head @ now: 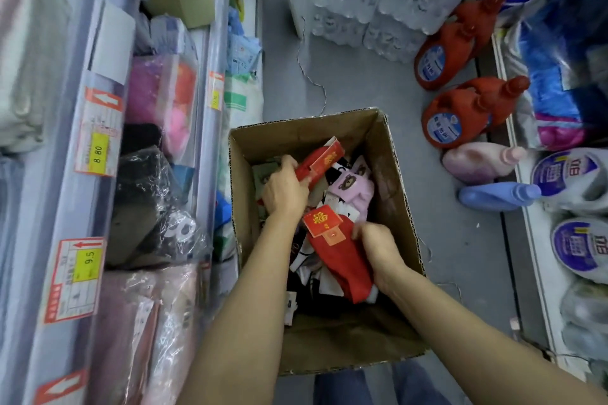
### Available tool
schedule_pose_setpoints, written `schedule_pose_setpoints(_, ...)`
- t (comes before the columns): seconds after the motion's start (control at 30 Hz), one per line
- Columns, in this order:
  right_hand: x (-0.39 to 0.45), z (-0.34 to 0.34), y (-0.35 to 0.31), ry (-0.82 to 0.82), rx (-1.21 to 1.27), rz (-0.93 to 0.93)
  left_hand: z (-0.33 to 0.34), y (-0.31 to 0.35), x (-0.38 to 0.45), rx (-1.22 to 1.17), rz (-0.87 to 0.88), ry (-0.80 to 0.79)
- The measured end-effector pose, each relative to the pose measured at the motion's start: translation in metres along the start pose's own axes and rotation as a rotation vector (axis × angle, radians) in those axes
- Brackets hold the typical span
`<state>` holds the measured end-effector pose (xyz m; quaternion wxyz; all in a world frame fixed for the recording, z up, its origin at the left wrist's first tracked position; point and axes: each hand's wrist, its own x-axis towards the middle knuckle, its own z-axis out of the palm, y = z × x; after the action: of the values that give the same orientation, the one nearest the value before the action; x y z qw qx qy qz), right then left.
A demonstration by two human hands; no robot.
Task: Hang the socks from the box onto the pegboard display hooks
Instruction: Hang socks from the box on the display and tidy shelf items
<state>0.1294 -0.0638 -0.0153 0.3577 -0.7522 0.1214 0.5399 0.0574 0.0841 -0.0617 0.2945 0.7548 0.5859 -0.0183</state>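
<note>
Head view looks straight down into the cardboard box on the floor, where the socks lie in a loose heap. The left hand has its fingers curled round one red pair by its red-and-gold card, lifted toward the box's far side. The right hand grips a second red pair at its side, nearer the person, with its card turned up. A pink pair with a bear print rests between them on the heap.

To do this step well, I judge each pair should be lifted clear by its card end, so the hanging part stays free and no neighbouring socks drag out with it. No pegboard or hooks show here, so the hanging is not yet begun.

Around the box: shelves with price tags and bagged textiles on the left, red detergent jugs and wrapped water bottles beyond. The box walls and crowded aisle leave little room to swing the arms out.
</note>
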Motion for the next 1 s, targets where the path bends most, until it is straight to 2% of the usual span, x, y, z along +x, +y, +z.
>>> schedule_pose_setpoints(0.5,-0.068,-0.038,0.006,-0.197,0.094,-0.318,-0.061,-0.007,-0.113,-0.802,-0.141,0.275)
schedule_pose_setpoints(0.63,-0.084,-0.06,0.014,-0.284,0.063,-0.388,-0.086,-0.004,-0.144,-0.959,-0.128,0.435)
schedule_pose_setpoints(0.83,-0.114,-0.089,0.024,-0.425,0.002,-0.503,-0.097,0.008,-0.223,-1.275,-0.171,0.558)
schedule_pose_setpoints(1.0,-0.15,-0.116,0.037,-0.547,-0.023,-0.612,-0.086,0.015,-0.298,-1.394,-0.223,0.646)
